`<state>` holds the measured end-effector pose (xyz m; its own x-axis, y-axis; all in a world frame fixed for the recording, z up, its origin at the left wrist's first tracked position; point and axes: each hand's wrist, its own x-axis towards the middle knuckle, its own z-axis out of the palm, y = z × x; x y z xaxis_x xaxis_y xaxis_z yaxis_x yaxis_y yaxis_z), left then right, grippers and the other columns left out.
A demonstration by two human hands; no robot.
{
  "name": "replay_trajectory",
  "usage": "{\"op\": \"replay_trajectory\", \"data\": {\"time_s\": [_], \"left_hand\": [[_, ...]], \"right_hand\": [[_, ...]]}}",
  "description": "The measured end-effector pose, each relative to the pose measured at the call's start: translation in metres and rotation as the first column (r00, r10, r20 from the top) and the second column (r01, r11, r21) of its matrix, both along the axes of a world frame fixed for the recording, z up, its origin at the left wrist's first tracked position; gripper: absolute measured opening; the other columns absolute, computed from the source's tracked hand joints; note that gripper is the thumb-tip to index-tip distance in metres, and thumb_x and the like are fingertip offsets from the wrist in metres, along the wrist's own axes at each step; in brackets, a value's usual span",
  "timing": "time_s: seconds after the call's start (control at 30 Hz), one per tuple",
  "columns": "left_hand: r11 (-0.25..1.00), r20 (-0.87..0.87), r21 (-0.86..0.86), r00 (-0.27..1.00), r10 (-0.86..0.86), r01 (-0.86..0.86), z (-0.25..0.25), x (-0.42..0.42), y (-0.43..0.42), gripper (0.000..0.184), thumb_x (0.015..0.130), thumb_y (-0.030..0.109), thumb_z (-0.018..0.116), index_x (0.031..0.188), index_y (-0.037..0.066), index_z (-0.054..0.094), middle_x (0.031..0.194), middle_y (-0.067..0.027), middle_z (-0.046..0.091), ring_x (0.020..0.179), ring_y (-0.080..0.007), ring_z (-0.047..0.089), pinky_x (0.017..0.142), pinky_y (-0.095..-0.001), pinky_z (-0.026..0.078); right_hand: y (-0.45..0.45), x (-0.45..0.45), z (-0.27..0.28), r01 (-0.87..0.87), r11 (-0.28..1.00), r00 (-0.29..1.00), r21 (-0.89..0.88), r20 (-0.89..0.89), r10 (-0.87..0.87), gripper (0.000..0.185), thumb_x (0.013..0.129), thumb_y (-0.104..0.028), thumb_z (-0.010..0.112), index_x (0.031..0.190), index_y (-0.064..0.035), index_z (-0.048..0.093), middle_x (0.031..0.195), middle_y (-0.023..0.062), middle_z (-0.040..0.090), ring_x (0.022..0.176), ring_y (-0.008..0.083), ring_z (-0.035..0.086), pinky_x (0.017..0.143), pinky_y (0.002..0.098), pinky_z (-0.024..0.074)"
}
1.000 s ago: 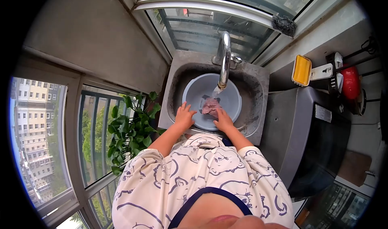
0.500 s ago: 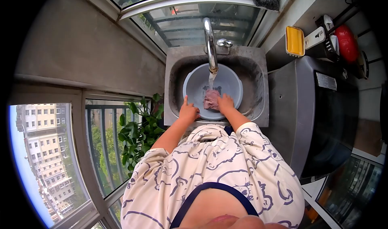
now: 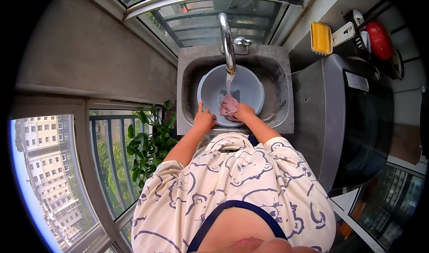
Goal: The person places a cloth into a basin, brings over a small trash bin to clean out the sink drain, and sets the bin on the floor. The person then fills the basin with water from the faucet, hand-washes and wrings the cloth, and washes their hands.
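Note:
A light blue-grey plastic basin sits inside the stone sink. Water runs from the curved chrome faucet into it. My right hand is closed on a wet, crumpled pink cloth at the near side of the basin, just below the stream. At the basin's near left rim rests my left hand, its fingers apart and the index finger stretched out along the edge. Some of its fingertips are hard to make out.
A leafy green plant stands left of the sink by the railing. On the right is a grey appliance with a dark lid. Behind it sit a yellow sponge in a tray and a red object. A faucet lever is beside the spout.
The pink cloth is more bunched up and slightly nearer to me, with my right hand still on it. My left hand stays at the rim. The whole view has shifted slightly.

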<state>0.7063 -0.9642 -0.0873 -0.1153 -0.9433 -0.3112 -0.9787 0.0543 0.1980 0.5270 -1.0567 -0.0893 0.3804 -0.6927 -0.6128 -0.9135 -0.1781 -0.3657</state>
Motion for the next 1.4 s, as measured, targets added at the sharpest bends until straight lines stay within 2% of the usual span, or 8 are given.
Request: {"op": "replay_trajectory", "data": {"time_s": [0.4, 0.6, 0.7, 0.8, 0.93, 1.0, 1.1, 1.4], "left_hand": [[1.0, 0.006, 0.02, 1.0, -0.007, 0.007, 0.001, 0.001, -0.001, 0.02, 0.065, 0.033, 0.065, 0.082, 0.022, 0.066, 0.1, -0.01, 0.056, 0.113, -0.0258, 0.038, 0.104, -0.0425, 0.008], [1.0, -0.013, 0.001, 1.0, 0.002, -0.002, -0.001, 0.002, 0.0, 0.021, 0.064, 0.032, 0.065, 0.082, 0.022, 0.066, 0.102, -0.0095, 0.056, 0.115, -0.028, 0.036, 0.104, -0.0419, 0.008], [1.0, -0.01, -0.002, 1.0, 0.006, -0.006, -0.001, 0.001, 0.0, 0.021, 0.064, 0.032, 0.065, 0.083, 0.022, 0.066, 0.102, -0.0094, 0.056, 0.116, -0.0293, 0.034, 0.104, -0.0419, 0.008], [1.0, -0.045, 0.012, 0.999, 0.011, -0.01, -0.013, 0.005, 0.0, 0.021, 0.064, 0.032, 0.066, 0.083, 0.022, 0.066, 0.102, -0.0093, 0.056, 0.116, -0.0293, 0.034, 0.103, -0.0424, 0.008], [0.999, -0.028, -0.035, 0.999, 0.02, -0.021, 0.003, 0.001, 0.001, 0.021, 0.064, 0.031, 0.066, 0.082, 0.021, 0.066, 0.099, -0.0089, 0.057, 0.111, -0.0236, 0.041, 0.104, -0.0442, 0.007], [0.999, -0.046, -0.043, 0.999, 0.01, -0.012, -0.01, 0.004, 0.003, 0.021, 0.064, 0.031, 0.066, 0.082, 0.021, 0.066, 0.098, -0.0089, 0.057, 0.11, -0.022, 0.042, 0.104, -0.0446, 0.006], [0.999, -0.075, -0.035, 0.997, 0.004, -0.006, -0.016, 0.005, 0.002, 0.02, 0.064, 0.03, 0.066, 0.081, 0.02, 0.066, 0.096, -0.0089, 0.057, 0.108, -0.0207, 0.044, 0.104, -0.0449, 0.006], [1.0, -0.081, -0.025, 0.997, 0.001, -0.003, -0.008, 0.004, 0.001, 0.02, 0.064, 0.029, 0.066, 0.082, 0.02, 0.066, 0.096, -0.0092, 0.057, 0.107, -0.0223, 0.044, 0.104, -0.0438, 0.006]], "right_hand": [[-0.014, -0.007, 0.042, 0.38, 0.924, 0.768, 0.036, 0.545, -0.337, 0.034, 0.067, -0.032, 0.052, 0.084, -0.0026, 0.057, 0.08, 0.0182, 0.059, 0.077, 0.0332, 0.056, 0.067, 0.0334, 0.0438], [-0.006, 0.011, 0.106, 0.237, 0.969, 0.914, -0.065, 0.352, -0.2, 0.042, 0.067, -0.039, 0.054, 0.089, -0.0031, 0.056, 0.086, 0.0192, 0.058, 0.084, 0.0325, 0.055, 0.073, 0.0383, 0.0428], [0.008, 0.014, 0.037, -0.132, 0.955, 0.916, -0.266, 0.336, 0.221, 0.047, 0.071, -0.046, 0.053, 0.087, -0.0022, 0.055, 0.101, 0.0188, 0.054, 0.092, 0.0319, 0.052, 0.075, 0.0386, 0.0409], [0.017, 0.002, -0.003, -0.401, 0.916, 0.915, 0.031, 0.056, 0.399, 0.048, 0.071, -0.046, 0.053, 0.096, -0.0049, 0.055, 0.102, 0.0164, 0.055, 0.092, 0.0322, 0.052, 0.078, 0.0376, 0.0406], [0.006, -0.009, -0.008, -0.255, 0.918, 0.961, 0.305, 0.183, 0.206, 0.054, 0.069, -0.047, 0.054, 0.106, -0.0074, 0.053, 0.115, 0.0137, 0.048, 0.108, 0.0305, 0.044, 0.093, 0.0404, 0.0304], [0.005, -0.016, 0.022, -0.155, 0.988, 0.985, -0.017, 0.071, 0.155, 0.059, 0.068, -0.046, 0.057, 0.118, -0.0181, 0.045, 0.121, 0.0132, 0.044, 0.116, 0.0294, 0.036, 0.095, 0.0399, 0.0275], [0.005, -0.028, 0.042, -0.129, 0.971, 0.98, -0.204, -0.174, 0.094, 0.068, 0.063, -0.047, 0.062, 0.121, -0.0166, 0.042, 0.125, 0.0172, 0.036, 0.123, 0.0331, 0.022, 0.1, 0.0407, 0.0193], [0.009, -0.046, 0.027, -0.231, 0.945, 0.971, -0.233, -0.113, 0.209, 0.068, 0.057, -0.048, 0.067, 0.112, -0.0111, 0.05, 0.121, 0.0224, 0.038, 0.122, 0.0368, 0.021, 0.101, 0.0399, 0.0184]]}}
